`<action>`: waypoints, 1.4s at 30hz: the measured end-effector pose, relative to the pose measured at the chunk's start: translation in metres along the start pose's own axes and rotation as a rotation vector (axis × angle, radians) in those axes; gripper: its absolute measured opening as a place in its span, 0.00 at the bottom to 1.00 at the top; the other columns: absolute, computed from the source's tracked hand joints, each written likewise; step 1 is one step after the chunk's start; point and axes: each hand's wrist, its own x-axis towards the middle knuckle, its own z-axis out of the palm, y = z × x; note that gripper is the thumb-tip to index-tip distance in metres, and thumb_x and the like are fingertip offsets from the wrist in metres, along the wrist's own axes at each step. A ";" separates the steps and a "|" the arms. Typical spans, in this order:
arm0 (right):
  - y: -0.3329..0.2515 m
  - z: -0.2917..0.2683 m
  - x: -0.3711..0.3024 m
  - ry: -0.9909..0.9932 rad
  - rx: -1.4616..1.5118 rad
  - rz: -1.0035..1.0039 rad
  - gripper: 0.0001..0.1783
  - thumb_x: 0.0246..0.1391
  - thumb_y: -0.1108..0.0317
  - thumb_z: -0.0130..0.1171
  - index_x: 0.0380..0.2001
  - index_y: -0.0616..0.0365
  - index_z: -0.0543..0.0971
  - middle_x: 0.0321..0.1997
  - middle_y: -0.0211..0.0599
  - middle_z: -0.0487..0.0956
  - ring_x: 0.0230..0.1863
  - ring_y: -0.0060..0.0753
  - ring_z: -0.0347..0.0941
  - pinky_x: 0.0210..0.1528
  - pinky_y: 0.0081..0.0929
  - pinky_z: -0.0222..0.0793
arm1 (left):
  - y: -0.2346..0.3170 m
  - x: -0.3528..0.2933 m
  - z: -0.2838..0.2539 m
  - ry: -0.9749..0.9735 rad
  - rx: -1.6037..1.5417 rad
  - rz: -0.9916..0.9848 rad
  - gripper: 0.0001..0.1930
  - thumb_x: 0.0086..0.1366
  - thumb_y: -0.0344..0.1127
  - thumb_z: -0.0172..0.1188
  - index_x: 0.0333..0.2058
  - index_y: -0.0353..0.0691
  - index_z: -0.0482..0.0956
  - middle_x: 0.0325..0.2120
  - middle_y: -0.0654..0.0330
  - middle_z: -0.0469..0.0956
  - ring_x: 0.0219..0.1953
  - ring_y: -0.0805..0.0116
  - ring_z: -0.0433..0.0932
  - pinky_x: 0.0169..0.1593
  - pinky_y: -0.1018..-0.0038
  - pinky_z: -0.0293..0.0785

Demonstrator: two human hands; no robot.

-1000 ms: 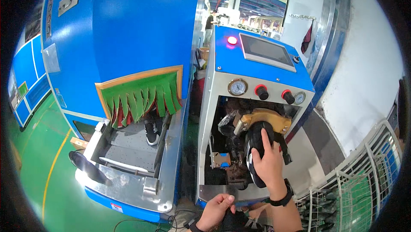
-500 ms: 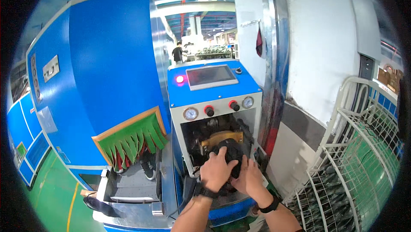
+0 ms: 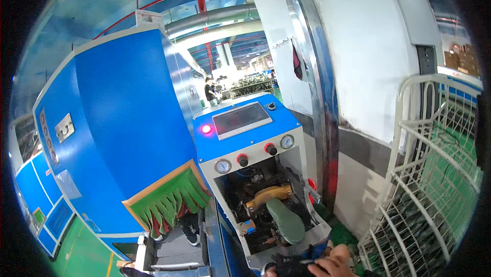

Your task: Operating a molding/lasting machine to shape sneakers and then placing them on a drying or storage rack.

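At the lower edge a black shoe upper [image 3: 292,266] is partly in view, off the machine. My right hand [image 3: 333,262] has its fingers closed on its right side. Only a little of my left hand [image 3: 269,272] shows, at the upper's left end; the rest is cut off by the frame. Just beyond my hands, a green foot-shaped form [image 3: 286,221] stands bare in the machine's opening. Behind the form sits a curved yellow clamp piece [image 3: 269,195].
The blue and white machine [image 3: 235,146] carries a screen [image 3: 242,120], gauges and knobs. To its left, a large blue machine [image 3: 128,113] has a green strip curtain [image 3: 171,200] over a conveyor with a dark shoe [image 3: 190,231]. A white wire rack [image 3: 404,175] stands at right.
The black upper has come off the form and moved down toward me with both hands. The green form is now uncovered. The view has tilted and shifted.
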 end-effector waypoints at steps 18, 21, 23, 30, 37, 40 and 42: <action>-0.012 0.091 -0.064 -0.539 1.962 1.351 0.32 0.67 0.41 0.43 0.61 0.56 0.71 0.55 0.43 0.76 0.47 0.42 0.76 0.48 0.42 0.76 | 0.027 -0.010 0.038 -0.744 0.212 -0.080 0.18 0.68 0.46 0.61 0.42 0.34 0.78 0.27 0.64 0.76 0.26 0.76 0.72 0.28 0.76 0.69; -0.019 0.099 -0.078 -0.344 2.190 1.599 0.19 0.68 0.53 0.49 0.51 0.57 0.71 0.47 0.38 0.78 0.45 0.32 0.77 0.39 0.31 0.79 | 0.041 -0.013 0.035 -0.666 0.229 -0.232 0.19 0.68 0.44 0.60 0.47 0.32 0.77 0.31 0.62 0.78 0.28 0.75 0.74 0.31 0.77 0.71; -0.012 0.094 -0.067 -0.427 2.114 1.713 0.24 0.68 0.49 0.48 0.54 0.58 0.66 0.45 0.43 0.79 0.47 0.38 0.78 0.41 0.34 0.79 | 0.016 -0.016 0.030 -0.593 0.384 -0.172 0.18 0.69 0.43 0.60 0.47 0.34 0.79 0.33 0.62 0.79 0.31 0.75 0.75 0.33 0.78 0.70; 0.051 0.098 0.020 -0.071 1.724 1.140 0.44 0.64 0.47 0.55 0.71 0.54 0.46 0.54 0.43 0.74 0.53 0.38 0.76 0.52 0.35 0.75 | -0.037 -0.061 -0.005 -0.042 0.019 -0.262 0.10 0.68 0.40 0.59 0.32 0.41 0.80 0.18 0.72 0.69 0.19 0.81 0.64 0.23 0.80 0.58; 0.066 0.125 0.150 0.092 2.291 0.989 0.23 0.54 0.75 0.60 0.53 0.57 0.69 0.42 0.38 0.74 0.40 0.41 0.77 0.44 0.40 0.79 | -0.052 -0.075 -0.038 0.133 -0.071 -0.383 0.11 0.67 0.41 0.59 0.31 0.40 0.80 0.21 0.67 0.74 0.23 0.77 0.71 0.27 0.77 0.66; 0.058 0.099 0.106 0.306 2.291 0.861 0.24 0.53 0.74 0.62 0.53 0.57 0.69 0.43 0.41 0.76 0.36 0.43 0.78 0.40 0.37 0.78 | -0.043 -0.058 -0.043 -0.088 0.075 -0.403 0.11 0.67 0.41 0.59 0.32 0.39 0.80 0.21 0.66 0.75 0.24 0.76 0.72 0.27 0.76 0.67; 0.051 0.054 0.060 0.479 2.353 0.812 0.24 0.54 0.70 0.63 0.54 0.58 0.70 0.44 0.42 0.78 0.35 0.43 0.79 0.36 0.37 0.77 | -0.044 -0.049 -0.038 -0.179 0.131 -0.389 0.11 0.67 0.41 0.59 0.32 0.39 0.80 0.22 0.66 0.75 0.24 0.76 0.72 0.27 0.76 0.67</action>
